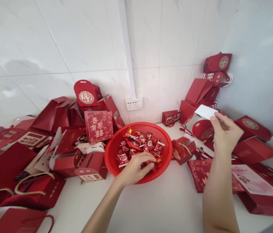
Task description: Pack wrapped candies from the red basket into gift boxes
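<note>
A red plastic basket (109, 152) with a perforated rim stands at the middle of the white table. Red-wrapped candies (142, 145) are heaped inside it. My left hand (138, 166) is down in the basket's near right part, thumb and fingers curled together against the candies; what lies between the fingertips is hidden. Raised on the right, my right hand (225, 131) pinches the white flap (206, 112) of a small gift box between thumb and fingers. The box's body is hard to separate from the red boxes behind it.
Red gift boxes (99, 127) crowd the left side, some stacked against the tiled wall. More boxes (217, 62) are piled in the right corner, and flat red ones (199, 173) lie near my right forearm. A wall socket (133, 104) sits behind the basket.
</note>
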Tool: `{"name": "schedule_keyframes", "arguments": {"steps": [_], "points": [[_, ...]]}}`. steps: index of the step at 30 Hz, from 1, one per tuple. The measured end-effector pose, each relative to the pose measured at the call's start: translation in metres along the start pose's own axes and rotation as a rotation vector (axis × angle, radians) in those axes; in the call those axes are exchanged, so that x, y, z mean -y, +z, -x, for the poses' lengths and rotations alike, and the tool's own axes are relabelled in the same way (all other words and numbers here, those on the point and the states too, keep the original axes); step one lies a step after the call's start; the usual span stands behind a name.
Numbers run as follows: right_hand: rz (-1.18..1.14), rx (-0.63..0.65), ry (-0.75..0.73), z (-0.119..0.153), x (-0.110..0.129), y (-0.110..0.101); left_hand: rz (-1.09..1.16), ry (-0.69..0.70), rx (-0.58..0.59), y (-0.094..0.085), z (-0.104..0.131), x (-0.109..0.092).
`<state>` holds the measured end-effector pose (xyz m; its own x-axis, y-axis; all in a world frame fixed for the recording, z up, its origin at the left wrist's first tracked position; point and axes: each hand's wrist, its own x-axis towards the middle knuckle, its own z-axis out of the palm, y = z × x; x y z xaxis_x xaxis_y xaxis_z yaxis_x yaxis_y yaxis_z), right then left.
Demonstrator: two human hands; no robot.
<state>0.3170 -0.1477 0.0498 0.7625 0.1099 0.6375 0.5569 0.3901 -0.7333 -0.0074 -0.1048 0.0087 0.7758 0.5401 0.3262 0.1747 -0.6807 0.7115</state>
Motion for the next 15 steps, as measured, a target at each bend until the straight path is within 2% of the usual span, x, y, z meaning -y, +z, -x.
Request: {"name": "schedule_keyframes", "arguments": {"steps": [3, 6, 10, 13, 15], "points": [[-0.17, 0.058, -0.035, 0.014, 0.042, 0.0, 0.007, 0.054, -0.236, 0.001, 0.004, -0.012], [-0.19, 0.33, 0.026, 0.035, 0.079, -0.002, 0.028, 0.136, -0.385, 0.0, 0.016, -0.036], [-0.28, 0.72, 0.128, 0.061, 0.114, -0.004, 0.044, 0.196, -0.435, -0.004, 0.036, -0.07], [-0.331, 0.985, 0.124, 0.073, 0.127, -0.002, 0.026, 0.106, -0.422, -0.009, 0.049, -0.088], [-0.347, 1.109, 0.117, 0.079, 0.131, 0.0, 0.011, 0.02, -0.388, -0.014, 0.055, -0.095]]}}
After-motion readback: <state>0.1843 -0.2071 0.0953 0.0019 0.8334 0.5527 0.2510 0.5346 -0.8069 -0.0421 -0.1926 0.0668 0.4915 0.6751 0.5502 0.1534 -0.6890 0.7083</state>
